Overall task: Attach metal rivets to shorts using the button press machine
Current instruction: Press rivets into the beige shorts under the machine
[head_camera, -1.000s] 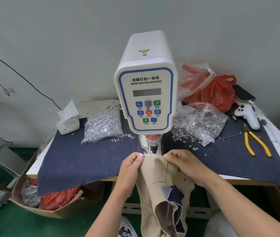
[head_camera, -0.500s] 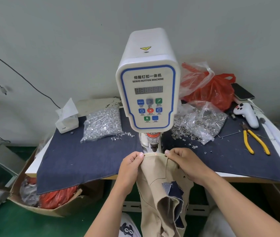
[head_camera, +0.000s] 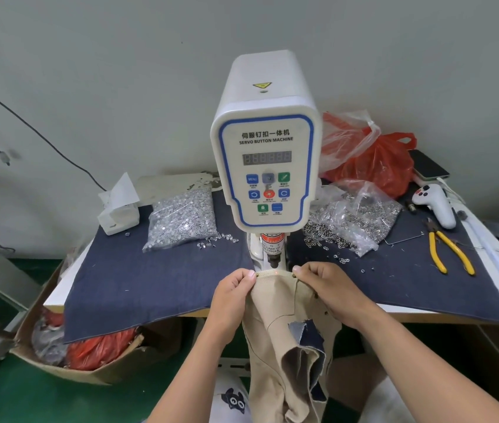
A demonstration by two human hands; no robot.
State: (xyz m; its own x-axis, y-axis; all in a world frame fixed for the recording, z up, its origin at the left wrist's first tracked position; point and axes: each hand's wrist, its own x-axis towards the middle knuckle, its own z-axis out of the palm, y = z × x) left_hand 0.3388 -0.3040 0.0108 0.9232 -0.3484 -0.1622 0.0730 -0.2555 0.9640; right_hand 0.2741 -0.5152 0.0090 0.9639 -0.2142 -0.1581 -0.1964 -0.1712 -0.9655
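**Shorts edge held under the press**

We see the desk [head_camera: 150, 279], draped in dark cloth, carrying the press [head_camera: 268, 166]. Beige shorts [head_camera: 285, 331] hang off the desk's front edge, their top hem stretched just below the press head. Our left hand [head_camera: 231, 296] and right hand [head_camera: 330, 290] sit apart, each pinching that hem. Two rivets [head_camera: 257, 273] show along it, one by each hand.

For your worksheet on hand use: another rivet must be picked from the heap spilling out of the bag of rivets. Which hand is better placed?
Probably the left hand: the bag of rivets lies on its side of the machine, while the right hand pinches the shorts opposite.
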